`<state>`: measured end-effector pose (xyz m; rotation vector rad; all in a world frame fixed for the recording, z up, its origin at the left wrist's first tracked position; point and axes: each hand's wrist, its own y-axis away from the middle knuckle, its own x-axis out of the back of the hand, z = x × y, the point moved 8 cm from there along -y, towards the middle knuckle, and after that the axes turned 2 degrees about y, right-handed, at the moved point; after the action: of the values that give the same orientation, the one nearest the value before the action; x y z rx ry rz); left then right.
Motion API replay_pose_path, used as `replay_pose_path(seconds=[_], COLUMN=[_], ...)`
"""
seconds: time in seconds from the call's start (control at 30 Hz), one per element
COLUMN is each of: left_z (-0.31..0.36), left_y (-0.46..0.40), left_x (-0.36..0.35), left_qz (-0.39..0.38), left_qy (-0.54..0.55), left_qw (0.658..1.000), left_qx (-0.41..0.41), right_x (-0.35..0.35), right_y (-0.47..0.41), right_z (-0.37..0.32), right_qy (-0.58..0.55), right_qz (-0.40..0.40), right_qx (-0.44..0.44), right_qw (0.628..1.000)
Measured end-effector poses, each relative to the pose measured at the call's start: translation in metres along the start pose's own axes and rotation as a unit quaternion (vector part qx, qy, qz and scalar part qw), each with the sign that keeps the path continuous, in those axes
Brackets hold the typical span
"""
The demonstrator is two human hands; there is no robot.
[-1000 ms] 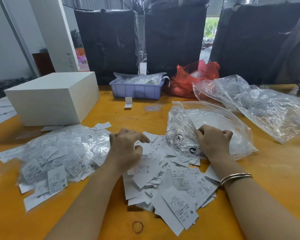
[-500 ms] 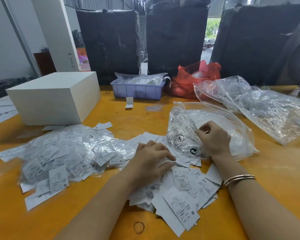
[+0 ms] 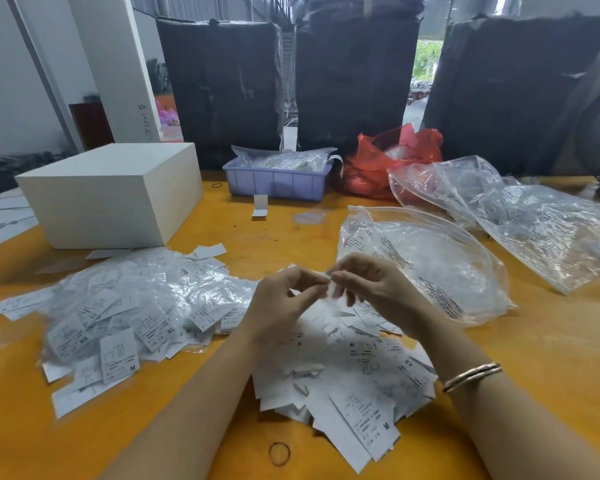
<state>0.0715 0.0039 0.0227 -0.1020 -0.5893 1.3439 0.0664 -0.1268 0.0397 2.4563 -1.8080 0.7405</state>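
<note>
My left hand (image 3: 284, 299) and my right hand (image 3: 374, 285) are raised together over the middle of the yellow table (image 3: 551, 358), fingertips meeting. Between them they pinch a small clear sleeve with a white paper tag (image 3: 328, 284); its details are blurred. Below the hands lies a loose pile of white size tags (image 3: 354, 379). To the left spreads a heap of tags in clear sleeves (image 3: 125, 306). A large clear bag (image 3: 430, 258) holding small sleeves lies just right of my right hand.
A white box (image 3: 111, 195) stands at the back left. A lilac tray (image 3: 278, 181), a red bag (image 3: 388, 161) and crumpled clear bags (image 3: 520, 216) sit at the back and right. A rubber band (image 3: 279, 453) lies near the front edge. Black wrapped bales (image 3: 354, 81) stand behind.
My right hand left the large clear bag and rose to the middle. My left hand lifted off the loose tag pile and met it, and both now pinch one small piece.
</note>
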Motion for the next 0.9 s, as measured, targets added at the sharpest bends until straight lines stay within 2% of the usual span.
replay_pose_path(seconds=[0.03, 0.1, 0.2, 0.27, 0.53, 0.6, 0.73, 0.83, 0.9], left_z=[-0.004, -0.012, -0.017, -0.018, -0.015, -0.016, -0.02, -0.025, -0.026], left_y=[0.0, -0.001, -0.001, -0.001, -0.002, -0.001, 0.0, -0.001, -0.001], left_x=[0.004, 0.009, 0.011, 0.011, 0.006, 0.005, 0.001, 0.0, 0.001], left_qz=[0.019, 0.04, 0.044, 0.042, 0.012, 0.007, -0.003, 0.008, 0.017], left_qy=[0.029, 0.089, 0.129, 0.137, 0.171, 0.179, 0.237, 0.226, 0.204], left_qw=[0.999, 0.993, 0.986, 0.985, 0.979, 0.977, 0.961, 0.96, 0.964], left_qx=[0.018, 0.059, 0.097, 0.099, 0.108, 0.114, 0.141, 0.163, 0.168], right_x=[0.003, 0.01, 0.012, 0.006, -0.002, -0.002, 0.004, 0.015, 0.014], right_y=[0.001, 0.009, 0.03, 0.032, 0.025, 0.021, 0.012, 0.005, 0.003], right_z=[0.005, 0.019, 0.037, 0.04, 0.036, 0.032, 0.017, 0.013, 0.014], right_qy=[0.029, 0.123, 0.325, 0.376, 0.33, 0.295, 0.044, -0.079, -0.079], right_qz=[-0.019, -0.106, -0.25, -0.269, -0.245, -0.223, -0.116, 0.035, 0.107], right_qx=[-0.035, -0.124, -0.21, -0.22, -0.182, -0.162, -0.118, -0.069, -0.055], right_qw=[0.999, 0.979, 0.888, 0.859, 0.893, 0.915, 0.985, 0.994, 0.99])
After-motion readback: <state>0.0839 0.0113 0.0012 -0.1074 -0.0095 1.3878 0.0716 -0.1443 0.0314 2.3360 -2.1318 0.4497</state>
